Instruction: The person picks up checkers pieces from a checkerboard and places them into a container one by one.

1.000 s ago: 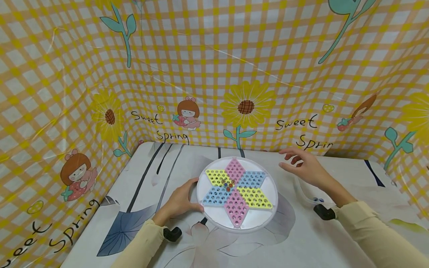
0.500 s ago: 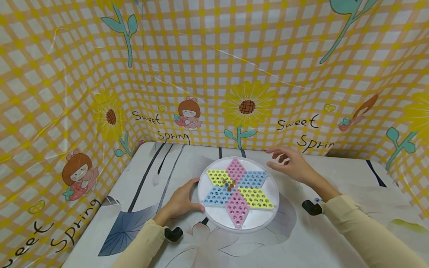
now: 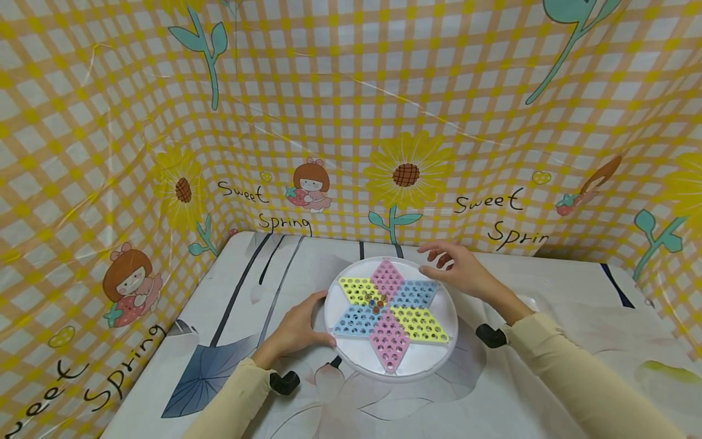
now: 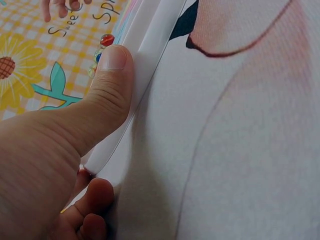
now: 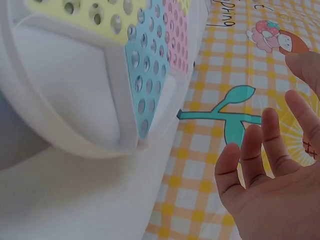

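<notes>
A round white Chinese checkers board (image 3: 351,356) with a pink, blue and yellow star of holes lies on the table. Several glass marbles (image 3: 376,304) sit near the star's middle; a red one (image 4: 107,40) also shows in the left wrist view. My left hand (image 3: 296,326) holds the board's left edge, thumb (image 4: 114,75) against the rim and other fingers lower beside it. Above the board's far right side hovers my right hand (image 3: 457,268), its fingers (image 5: 252,155) spread and loosely bent with nothing between them.
Partly hidden behind the right forearm is a clear plastic container (image 3: 531,302). A flower-printed cloth (image 3: 592,378) covers the table. Yellow checked fabric (image 3: 340,122) stands like a wall along the back and sides.
My right hand has moved left, from above the clear container to the far right of the board. The left hand stays at the board's edge, and the marbles keep their places.
</notes>
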Demonstrator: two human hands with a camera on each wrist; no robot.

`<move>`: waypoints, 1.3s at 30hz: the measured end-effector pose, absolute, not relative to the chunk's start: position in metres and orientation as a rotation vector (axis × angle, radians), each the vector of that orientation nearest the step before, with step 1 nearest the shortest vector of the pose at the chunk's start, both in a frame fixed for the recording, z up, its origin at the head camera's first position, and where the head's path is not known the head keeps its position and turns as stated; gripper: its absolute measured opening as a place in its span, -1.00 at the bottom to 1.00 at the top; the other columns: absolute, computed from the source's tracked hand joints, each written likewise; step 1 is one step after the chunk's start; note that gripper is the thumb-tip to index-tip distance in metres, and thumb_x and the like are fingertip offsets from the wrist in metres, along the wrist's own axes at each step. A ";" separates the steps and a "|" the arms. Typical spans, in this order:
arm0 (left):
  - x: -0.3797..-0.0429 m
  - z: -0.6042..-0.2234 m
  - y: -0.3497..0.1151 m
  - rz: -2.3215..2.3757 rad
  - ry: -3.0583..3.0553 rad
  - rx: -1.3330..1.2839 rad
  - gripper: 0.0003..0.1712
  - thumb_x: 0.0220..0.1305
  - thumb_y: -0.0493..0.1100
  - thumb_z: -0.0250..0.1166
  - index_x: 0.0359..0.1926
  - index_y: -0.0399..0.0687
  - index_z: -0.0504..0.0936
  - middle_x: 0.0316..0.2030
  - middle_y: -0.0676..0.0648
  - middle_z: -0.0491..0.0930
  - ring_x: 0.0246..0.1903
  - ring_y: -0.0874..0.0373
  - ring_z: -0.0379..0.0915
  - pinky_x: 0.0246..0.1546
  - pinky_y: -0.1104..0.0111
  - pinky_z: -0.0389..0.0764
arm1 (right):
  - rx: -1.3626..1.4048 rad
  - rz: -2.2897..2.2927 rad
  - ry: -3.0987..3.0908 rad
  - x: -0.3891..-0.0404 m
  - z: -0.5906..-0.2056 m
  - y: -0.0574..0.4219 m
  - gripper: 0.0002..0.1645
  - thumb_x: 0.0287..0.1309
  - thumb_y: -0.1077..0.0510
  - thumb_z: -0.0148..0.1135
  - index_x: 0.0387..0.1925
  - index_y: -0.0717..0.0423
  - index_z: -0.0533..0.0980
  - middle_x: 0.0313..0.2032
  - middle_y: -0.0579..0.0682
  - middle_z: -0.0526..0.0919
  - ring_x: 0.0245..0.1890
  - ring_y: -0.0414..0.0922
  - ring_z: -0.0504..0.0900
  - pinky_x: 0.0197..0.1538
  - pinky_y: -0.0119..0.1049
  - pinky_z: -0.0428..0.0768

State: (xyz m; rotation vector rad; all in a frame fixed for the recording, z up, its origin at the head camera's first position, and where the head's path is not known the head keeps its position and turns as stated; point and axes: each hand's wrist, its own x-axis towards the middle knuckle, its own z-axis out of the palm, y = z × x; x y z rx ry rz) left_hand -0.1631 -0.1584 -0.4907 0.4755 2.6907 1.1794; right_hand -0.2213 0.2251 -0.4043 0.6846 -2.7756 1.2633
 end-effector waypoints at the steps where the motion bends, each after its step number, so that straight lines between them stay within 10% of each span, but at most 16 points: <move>1: -0.163 -0.491 -0.158 1.178 2.688 0.471 0.29 -0.19 0.05 0.73 0.53 -0.10 0.24 0.48 -0.21 0.31 0.46 -0.16 0.20 0.41 -0.09 0.26 | 0.688 1.275 -2.777 -0.222 -0.405 0.223 -0.52 0.31 0.08 0.41 0.21 0.08 0.56 -0.01 0.15 0.63 -0.13 0.04 0.60 -0.06 -0.08 0.59; 39: -0.163 -0.491 -0.159 1.177 2.693 0.489 0.28 -0.17 0.05 0.73 0.53 -0.11 0.24 0.48 -0.20 0.30 0.46 -0.16 0.19 0.42 -0.08 0.25 | 0.873 1.277 -2.973 -0.232 -0.448 0.163 -0.53 0.21 0.15 0.47 0.15 0.12 0.61 -0.21 0.08 0.61 -0.30 -0.08 0.48 -0.24 -0.30 0.53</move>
